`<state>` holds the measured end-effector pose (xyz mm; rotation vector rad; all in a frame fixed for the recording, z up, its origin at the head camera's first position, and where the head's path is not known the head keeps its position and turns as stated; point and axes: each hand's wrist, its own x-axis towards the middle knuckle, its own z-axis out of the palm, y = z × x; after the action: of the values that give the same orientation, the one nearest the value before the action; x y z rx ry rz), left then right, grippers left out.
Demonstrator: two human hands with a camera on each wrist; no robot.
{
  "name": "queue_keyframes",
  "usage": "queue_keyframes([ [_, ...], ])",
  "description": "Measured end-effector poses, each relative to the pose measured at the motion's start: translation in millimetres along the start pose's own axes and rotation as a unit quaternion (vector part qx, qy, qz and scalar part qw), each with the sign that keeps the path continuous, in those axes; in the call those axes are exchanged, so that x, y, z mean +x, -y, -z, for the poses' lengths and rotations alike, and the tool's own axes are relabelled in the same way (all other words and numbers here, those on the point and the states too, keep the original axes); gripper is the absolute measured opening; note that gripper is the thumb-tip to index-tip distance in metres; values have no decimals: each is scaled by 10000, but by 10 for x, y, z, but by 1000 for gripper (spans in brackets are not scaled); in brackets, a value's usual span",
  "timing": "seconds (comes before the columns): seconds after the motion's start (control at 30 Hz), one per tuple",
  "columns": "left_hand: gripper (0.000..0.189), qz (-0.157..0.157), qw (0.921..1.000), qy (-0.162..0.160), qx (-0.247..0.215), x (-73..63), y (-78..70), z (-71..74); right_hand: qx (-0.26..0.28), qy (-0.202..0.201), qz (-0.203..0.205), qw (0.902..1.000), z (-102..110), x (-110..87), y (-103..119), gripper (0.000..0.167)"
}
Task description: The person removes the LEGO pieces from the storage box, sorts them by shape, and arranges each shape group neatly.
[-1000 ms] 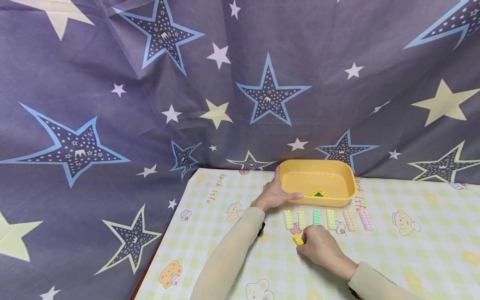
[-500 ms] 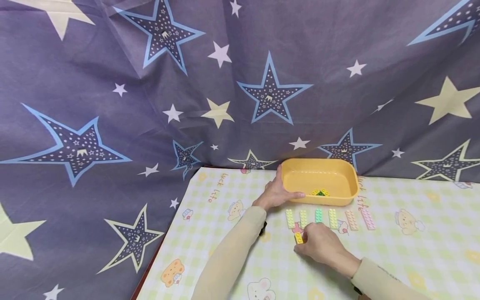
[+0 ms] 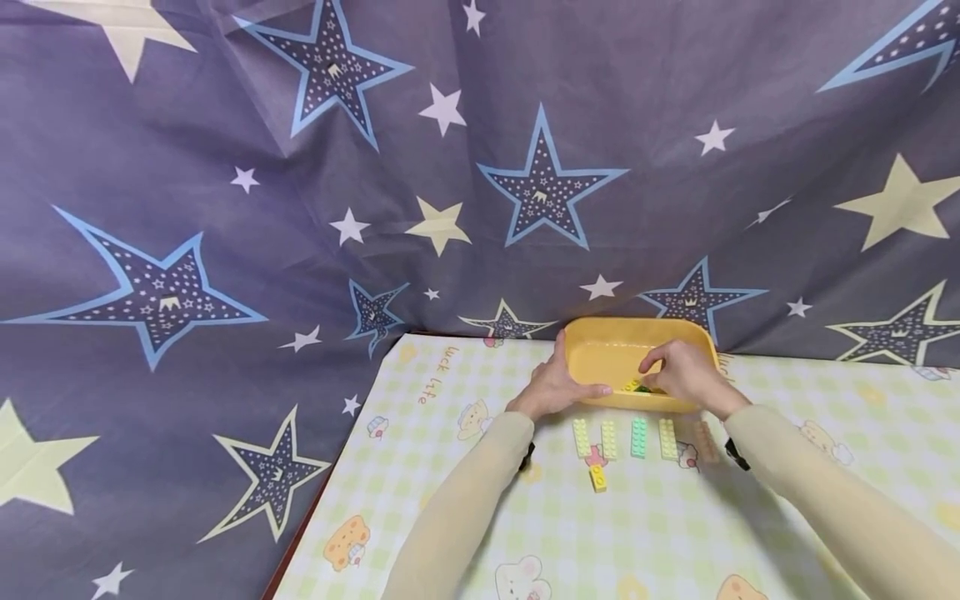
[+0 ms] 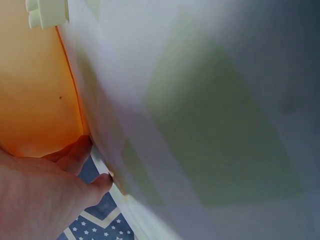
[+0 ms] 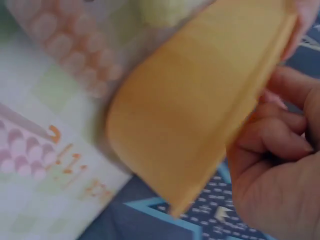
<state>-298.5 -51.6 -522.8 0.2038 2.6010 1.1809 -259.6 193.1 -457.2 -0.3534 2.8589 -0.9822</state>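
Note:
My left hand (image 3: 553,387) grips the left end of a yellow plastic tub (image 3: 603,330), its thumb along the front rim. In the left wrist view its fingers lie against the tub's wall (image 4: 40,90). My right hand (image 3: 684,373) is inside the tub with fingers bent, close to some small yellow and green building bricks (image 3: 632,387). Whether it pinches a brick is hidden; in the right wrist view the tub's wall (image 5: 185,95) covers part of the fingers. A yellow two-stud brick (image 3: 597,478) lies on the table, touched by neither hand.
Several long bricks stand in a row before the tub, including a green one (image 3: 638,438) and an orange-pink one (image 3: 706,442). A pink brick (image 5: 22,150) shows in the right wrist view. Behind the table hangs a star-patterned curtain (image 3: 480,275).
My right hand has let go of the yellow two-stud brick, which stays on the table below the row, and has moved up into the tub. The left hand stays on the tub.

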Motion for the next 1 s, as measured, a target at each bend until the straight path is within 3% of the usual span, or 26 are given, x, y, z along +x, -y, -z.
queue_keyframes([
  [0.13, 144, 0, 10000, 45, 2, -8, 24, -41, -41, 192, 29, 9998, -121, 114, -137, 13],
  [0.43, 145, -100, 9999, 13, 24, -21, 7, -55, 138, 509, -619, 9967, -189, 251, -169, 13],
  [0.77, 146, -21, 10000, 1, 62, -19, -35, 2, 169, 529, -229, 9982, -74, 305, -197, 14],
  [1.0, 144, 4, 9999, -28, 101, -18, -14, 15, 107, 665, -116, 9977, -150, 348, -220, 15],
])
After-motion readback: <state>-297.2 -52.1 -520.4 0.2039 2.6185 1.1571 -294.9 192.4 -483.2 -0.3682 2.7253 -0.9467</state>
